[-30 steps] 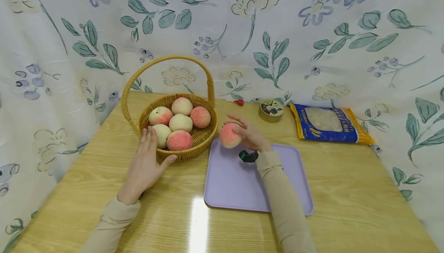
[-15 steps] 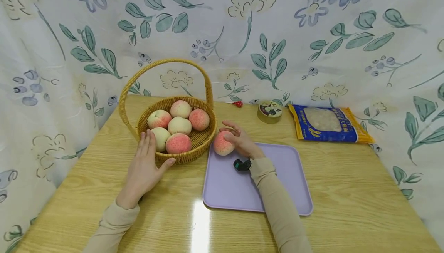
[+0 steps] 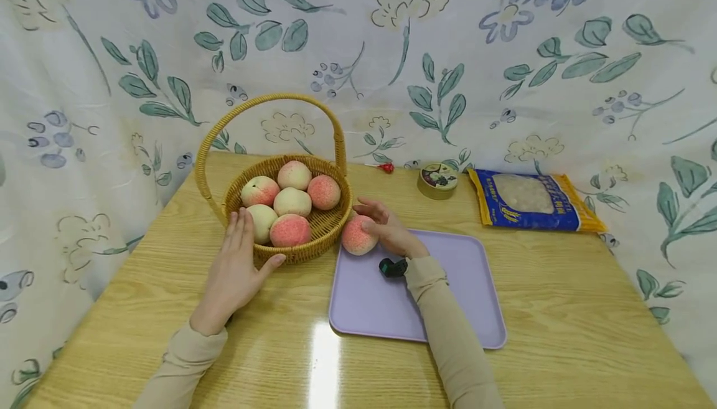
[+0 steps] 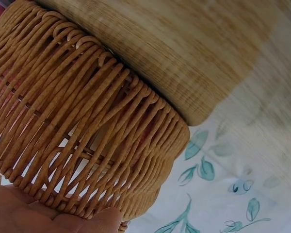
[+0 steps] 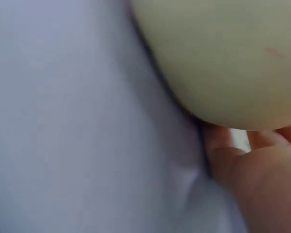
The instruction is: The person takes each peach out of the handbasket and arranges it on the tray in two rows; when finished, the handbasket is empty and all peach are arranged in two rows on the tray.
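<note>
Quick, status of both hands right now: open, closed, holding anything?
Left hand: open, fingers extended against the basket.
Right hand: closed, holding a pink peach.

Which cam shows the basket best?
Head: it frames the basket nearly whole, with its handle and the peaches inside. Left wrist gets only its woven wall up close; right wrist shows none of it.

Floral cloth (image 3: 347, 29), wooden table (image 3: 566, 309), bright reflection (image 3: 323, 365)
</note>
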`<state>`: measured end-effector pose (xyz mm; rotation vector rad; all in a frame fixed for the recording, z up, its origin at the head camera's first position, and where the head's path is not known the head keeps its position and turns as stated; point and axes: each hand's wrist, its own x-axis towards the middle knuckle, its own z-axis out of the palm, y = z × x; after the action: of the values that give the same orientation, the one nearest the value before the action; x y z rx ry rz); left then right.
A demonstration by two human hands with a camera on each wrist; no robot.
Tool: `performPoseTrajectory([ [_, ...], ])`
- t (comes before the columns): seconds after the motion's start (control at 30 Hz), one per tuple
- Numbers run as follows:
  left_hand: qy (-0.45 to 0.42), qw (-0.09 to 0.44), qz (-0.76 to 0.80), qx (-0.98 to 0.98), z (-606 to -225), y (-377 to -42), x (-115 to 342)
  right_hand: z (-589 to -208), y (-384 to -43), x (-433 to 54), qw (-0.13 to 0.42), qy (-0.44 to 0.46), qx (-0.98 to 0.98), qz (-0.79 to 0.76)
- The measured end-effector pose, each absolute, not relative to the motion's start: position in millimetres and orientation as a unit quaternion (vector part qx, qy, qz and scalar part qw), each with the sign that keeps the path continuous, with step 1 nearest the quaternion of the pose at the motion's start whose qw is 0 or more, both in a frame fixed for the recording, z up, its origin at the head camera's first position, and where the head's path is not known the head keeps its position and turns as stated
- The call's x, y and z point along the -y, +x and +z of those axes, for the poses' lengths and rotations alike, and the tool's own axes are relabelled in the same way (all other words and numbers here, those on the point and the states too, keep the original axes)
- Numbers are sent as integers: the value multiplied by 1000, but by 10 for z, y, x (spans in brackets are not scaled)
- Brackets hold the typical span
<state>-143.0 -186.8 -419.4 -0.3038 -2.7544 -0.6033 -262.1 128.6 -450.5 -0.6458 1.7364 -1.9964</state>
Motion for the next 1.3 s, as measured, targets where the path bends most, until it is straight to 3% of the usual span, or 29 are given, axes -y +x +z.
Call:
performPoseTrajectory([
  [0.23, -103, 144, -212, 961, -4198, -1419, 1867, -4370, -2653, -1431, 188, -218, -588, -756],
  [0.43, -102, 150, -213, 960, -4215, -1421, 1894, -4032, -2776, -1426, 174, -244, -560, -773],
  [0.83, -99, 149, -215, 960, -4224, -1413, 1899, -3365, -2992, -880, 306, -294, -595, -683],
  [1.07, -98, 144, -213, 961, -4212, -1417, 1884, -3296, -3032, -510, 328, -306, -693, -564],
  [1.3, -102, 147, -213, 961, -4187, -1416, 1885, -3311, -2974, -212, 385, -339, -725, -461],
])
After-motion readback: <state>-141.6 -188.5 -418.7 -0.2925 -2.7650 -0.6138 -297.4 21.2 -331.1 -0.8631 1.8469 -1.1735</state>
